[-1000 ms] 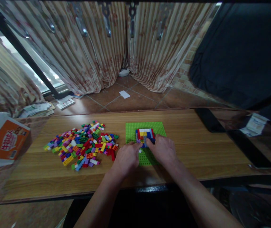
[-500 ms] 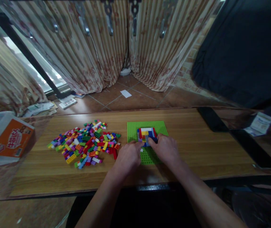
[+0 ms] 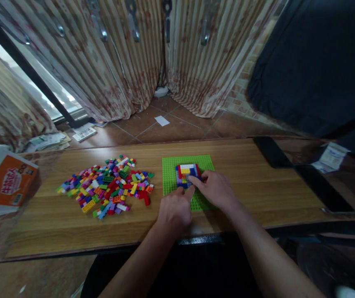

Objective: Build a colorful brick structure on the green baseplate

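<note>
A low build of toy building bricks [image 3: 187, 170] sits on a green baseplate [image 3: 169, 163]. White, yellow, red, blue and greyish bricks show in it. My right hand [image 3: 217, 188] comes from the right, its thumb and fingers closed on the build's right and near side. My left hand [image 3: 175, 209] lies at the near edge of the build, its fingers curled and the fingertips close to the right thumb. Whatever is between the left fingers is too small to make out. Both hands cover the near part of the baseplate.
A pile of loose bricks [image 3: 109, 184] spreads over the left of the wooden table [image 3: 53, 223]. Beyond its left end stands a clear box with an orange label [image 3: 8, 180]. Two dark flat panels [image 3: 272, 153] lie at the right, near a crumpled packet [image 3: 332, 157].
My left hand has shifted right along the build's near edge, closer to my right thumb. The dark blue brick at my right fingers is less visible. The view has shifted slightly.
</note>
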The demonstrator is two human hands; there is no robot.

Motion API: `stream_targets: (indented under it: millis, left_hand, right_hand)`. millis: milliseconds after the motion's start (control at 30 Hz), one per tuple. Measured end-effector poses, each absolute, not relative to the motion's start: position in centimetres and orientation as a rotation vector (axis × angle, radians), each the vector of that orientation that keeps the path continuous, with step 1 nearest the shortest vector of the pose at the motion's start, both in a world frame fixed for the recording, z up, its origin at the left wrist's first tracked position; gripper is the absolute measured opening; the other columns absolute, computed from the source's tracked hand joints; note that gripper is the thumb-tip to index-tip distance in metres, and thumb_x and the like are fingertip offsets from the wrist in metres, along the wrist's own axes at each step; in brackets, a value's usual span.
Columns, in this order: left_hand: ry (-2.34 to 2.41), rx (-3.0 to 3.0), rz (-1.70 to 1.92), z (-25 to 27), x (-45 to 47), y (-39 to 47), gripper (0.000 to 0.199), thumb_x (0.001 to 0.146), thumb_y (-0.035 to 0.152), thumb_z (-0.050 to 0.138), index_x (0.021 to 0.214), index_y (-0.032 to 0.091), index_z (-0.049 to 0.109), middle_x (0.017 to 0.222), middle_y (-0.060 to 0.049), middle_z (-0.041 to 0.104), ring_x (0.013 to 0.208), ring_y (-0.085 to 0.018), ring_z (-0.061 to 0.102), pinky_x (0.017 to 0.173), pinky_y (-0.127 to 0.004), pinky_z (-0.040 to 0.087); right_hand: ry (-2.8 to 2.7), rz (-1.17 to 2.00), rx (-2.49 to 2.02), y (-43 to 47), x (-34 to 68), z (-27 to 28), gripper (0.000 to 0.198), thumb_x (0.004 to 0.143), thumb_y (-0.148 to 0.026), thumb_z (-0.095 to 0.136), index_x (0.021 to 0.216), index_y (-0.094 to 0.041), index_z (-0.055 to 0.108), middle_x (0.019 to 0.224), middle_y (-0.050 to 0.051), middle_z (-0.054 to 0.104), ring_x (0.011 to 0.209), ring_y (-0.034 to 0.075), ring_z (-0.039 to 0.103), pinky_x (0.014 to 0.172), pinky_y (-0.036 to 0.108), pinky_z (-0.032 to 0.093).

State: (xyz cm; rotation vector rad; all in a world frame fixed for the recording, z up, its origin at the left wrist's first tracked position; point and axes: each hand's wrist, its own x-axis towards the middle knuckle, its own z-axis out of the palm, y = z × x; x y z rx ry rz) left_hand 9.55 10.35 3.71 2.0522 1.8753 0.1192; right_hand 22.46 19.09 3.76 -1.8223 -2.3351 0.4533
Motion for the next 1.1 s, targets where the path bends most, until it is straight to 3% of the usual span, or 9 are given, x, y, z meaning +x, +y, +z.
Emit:
stream_targets:
  millis: [133, 500, 867, 1100]
  left_hand:
    - [1.890, 2.044, 0.070, 3.8, 9.8, 10.4, 0.050, 0.083, 0.015, 0.042, 0.131, 0.019, 0.050, 0.094, -0.011, 0.062, 0.089, -0.026, 0.065, 0.073, -0.035, 0.051]
    - [1.874, 2.002, 0.055, 4.3, 9.7, 10.7, 0.049, 0.083, 0.013, 0.040, 0.131, 0.020, 0.051, 0.095, -0.010, 0.062, 0.089, -0.025, 0.065, 0.073, -0.033, 0.050]
    - [1.863, 1.998, 0.217, 3.5, 9.1, 10.6, 0.055, 0.084, 0.017, 0.044, 0.138, 0.023, 0.048, 0.103, -0.010, 0.066, 0.089, -0.026, 0.067, 0.074, -0.035, 0.052]
    - [1.787, 1.761, 0.640, 3.1, 7.6, 11.3, 0.033, 0.092, 0.025, 0.041, 0.114, 0.021, 0.065, 0.109, -0.007, 0.070, 0.093, -0.020, 0.066, 0.082, -0.030, 0.050]
  right_hand:
    - [-2.312, 0.366, -1.975, 18.6, 21.5, 3.8, 0.059, 0.079, -0.071, 0.048, 0.082, -0.017, 0.070, 0.080, 0.014, 0.071, 0.077, 0.029, 0.067, 0.063, 0.035, 0.045]
    - [-2.385, 0.310, -1.938, 18.7, 20.9, 4.0, 0.044, 0.087, -0.049, 0.048, 0.087, -0.012, 0.070, 0.086, 0.017, 0.073, 0.080, 0.029, 0.068, 0.069, 0.036, 0.046]
    - [-2.295, 0.588, -1.746, 20.1, 23.8, 3.9, 0.050, 0.091, -0.053, 0.041, 0.075, -0.017, 0.071, 0.074, 0.008, 0.072, 0.070, 0.020, 0.065, 0.064, 0.029, 0.040]
    - [-2.197, 0.611, -1.824, 21.5, 25.9, 4.2, 0.038, 0.083, -0.049, 0.055, 0.080, -0.014, 0.072, 0.079, 0.010, 0.073, 0.077, 0.023, 0.066, 0.067, 0.031, 0.041]
